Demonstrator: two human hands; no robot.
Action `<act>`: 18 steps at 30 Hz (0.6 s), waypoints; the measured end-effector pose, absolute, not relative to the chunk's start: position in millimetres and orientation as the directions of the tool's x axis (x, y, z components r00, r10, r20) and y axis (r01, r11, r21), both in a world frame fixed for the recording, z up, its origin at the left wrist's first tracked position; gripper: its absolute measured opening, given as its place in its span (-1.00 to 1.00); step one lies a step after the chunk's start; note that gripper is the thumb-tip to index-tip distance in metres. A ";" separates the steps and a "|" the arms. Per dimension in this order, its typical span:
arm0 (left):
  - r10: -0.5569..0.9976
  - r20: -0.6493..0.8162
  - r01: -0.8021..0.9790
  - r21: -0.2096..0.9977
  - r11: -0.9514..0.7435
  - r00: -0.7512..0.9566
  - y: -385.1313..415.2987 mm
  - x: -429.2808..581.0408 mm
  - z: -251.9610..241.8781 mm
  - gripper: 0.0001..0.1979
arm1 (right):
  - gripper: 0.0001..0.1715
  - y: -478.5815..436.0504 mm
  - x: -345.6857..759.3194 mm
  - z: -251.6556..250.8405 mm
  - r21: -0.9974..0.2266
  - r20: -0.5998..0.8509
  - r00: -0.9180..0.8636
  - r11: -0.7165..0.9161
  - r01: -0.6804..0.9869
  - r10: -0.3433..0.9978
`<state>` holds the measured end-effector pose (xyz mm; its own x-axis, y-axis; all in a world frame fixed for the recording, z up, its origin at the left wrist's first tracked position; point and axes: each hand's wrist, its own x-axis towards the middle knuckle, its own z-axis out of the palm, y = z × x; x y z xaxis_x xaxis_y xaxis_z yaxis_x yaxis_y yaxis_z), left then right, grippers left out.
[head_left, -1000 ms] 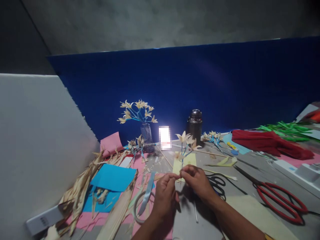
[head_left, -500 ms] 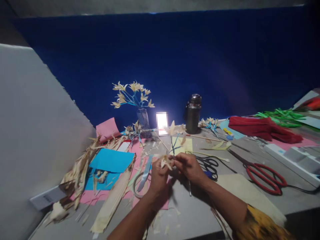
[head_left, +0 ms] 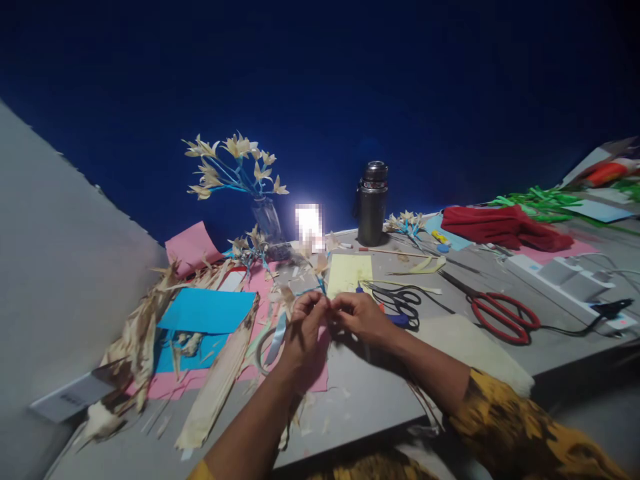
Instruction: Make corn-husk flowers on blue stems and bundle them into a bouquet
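Note:
My left hand point(head_left: 306, 328) and my right hand point(head_left: 364, 320) meet over the front of the table, fingertips pinched together at one spot. Between them is a branch of handmade flowers point(head_left: 319, 268), with pale dried-husk petals and a thin blue-wrapped stem. Its blooms stick up and out past my fingers, one of them beside the left knuckles. The stem's lower part is hidden by my fingers. Left of my left hand lies a roll of tape point(head_left: 261, 352). Close to my right hand are black-handled scissors point(head_left: 407, 303).
A glass vase point(head_left: 267, 219) of similar flowers and a dark flask point(head_left: 373, 207) stand at the back. Red-handled scissors point(head_left: 505, 319), a power strip point(head_left: 550, 283) and red cloth point(head_left: 505, 230) lie right. Blue paper point(head_left: 210, 310) and dried husks point(head_left: 133, 340) lie left.
The camera view has shifted and tilted. The flower branch sits lower and leans left in my hands; the bloom at my left hand has moved outward. Both hands keep their pinch.

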<state>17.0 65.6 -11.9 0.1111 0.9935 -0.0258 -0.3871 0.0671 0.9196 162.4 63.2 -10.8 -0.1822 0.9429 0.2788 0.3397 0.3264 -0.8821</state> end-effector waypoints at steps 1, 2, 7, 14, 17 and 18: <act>0.993 -0.046 -0.418 0.904 0.087 0.106 67.1 19.1 -7.4 -0.68 | -0.88 63.0 163.4 -10.0 -0.877 0.290 -0.195 0.341 0.339 0.937; 0.994 -0.058 -0.451 0.888 0.093 0.090 69.0 20.5 -3.4 -0.67 | -0.89 63.3 165.7 -8.1 -0.872 0.310 -0.178 0.354 0.338 0.934; 0.998 -0.030 -0.521 0.854 -0.002 -0.052 80.1 19.4 1.3 -0.66 | -0.79 74.6 196.8 12.7 -0.935 0.354 0.332 0.327 0.137 0.874; 0.999 0.011 -0.378 0.926 -0.022 -0.033 81.5 15.9 -8.8 -0.72 | -0.63 71.5 246.4 37.5 -0.914 0.349 0.465 0.406 -0.025 0.814; 1.000 0.012 -0.403 0.915 -0.014 -0.007 78.2 18.1 -5.0 -0.71 | -0.62 41.7 271.7 49.4 -0.875 0.478 0.461 0.357 0.328 0.748; 1.000 0.003 -0.399 0.917 -0.004 -0.004 77.3 18.8 -3.1 -0.71 | -0.63 31.3 283.9 52.2 -0.838 0.526 0.495 0.320 0.443 0.692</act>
